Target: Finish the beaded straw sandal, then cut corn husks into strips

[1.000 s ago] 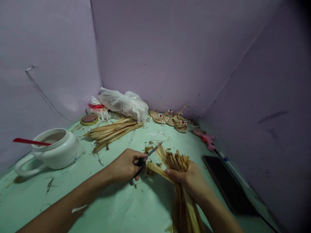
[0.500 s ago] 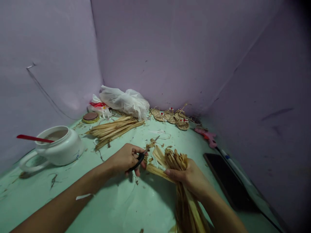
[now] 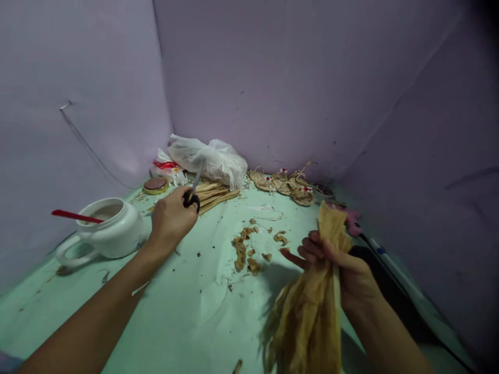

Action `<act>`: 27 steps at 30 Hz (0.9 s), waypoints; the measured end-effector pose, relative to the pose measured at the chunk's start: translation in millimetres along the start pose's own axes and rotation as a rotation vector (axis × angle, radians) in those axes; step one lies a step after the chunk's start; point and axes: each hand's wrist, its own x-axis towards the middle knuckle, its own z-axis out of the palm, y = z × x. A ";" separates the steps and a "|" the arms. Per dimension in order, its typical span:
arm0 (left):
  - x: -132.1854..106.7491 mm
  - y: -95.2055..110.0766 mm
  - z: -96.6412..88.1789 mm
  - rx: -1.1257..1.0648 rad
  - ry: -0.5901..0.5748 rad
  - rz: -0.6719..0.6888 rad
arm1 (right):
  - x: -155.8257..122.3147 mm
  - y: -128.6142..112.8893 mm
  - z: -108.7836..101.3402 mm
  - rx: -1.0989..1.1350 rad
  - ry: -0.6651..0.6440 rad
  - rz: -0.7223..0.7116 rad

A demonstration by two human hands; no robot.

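My left hand (image 3: pixel 173 215) is closed around the black handles of a pair of scissors (image 3: pixel 192 199), whose blades point away toward the plastic bag. Below that hand lies a flat bundle of dried tan leaf strips (image 3: pixel 218 200), partly covered by it. On the right, my right hand (image 3: pixel 351 275) grips a thick bunch of dried husk strips (image 3: pixel 312 317), held up off the table with its long ends hanging toward me. Small curled trimmings (image 3: pixel 240 252) are scattered on the green tabletop between the hands.
At the left stands a white mug (image 3: pixel 117 236) with a red stick in it. Behind are a round tin (image 3: pixel 155 185), a white plastic bag (image 3: pixel 218 161) and woven pieces with red and white beads (image 3: pixel 300 193). A pink glue gun (image 3: pixel 354 223) and dark phone (image 3: pixel 401 296) lie right.
My left hand has moved up and left with the scissors, away from the husk bunch. My right hand has lifted the bunch and shifted it right, uncovering the trimmings.
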 end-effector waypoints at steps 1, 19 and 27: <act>2.6 -2.4 -2.5 0.175 0.107 0.027 | -0.1 -1.6 0.8 0.025 0.022 -0.004; 20.8 -28.0 29.4 0.887 -0.063 0.323 | 5.7 1.3 5.8 0.172 0.252 0.009; -0.3 0.8 9.7 -0.232 0.127 0.350 | 6.1 6.5 6.0 0.124 0.179 0.174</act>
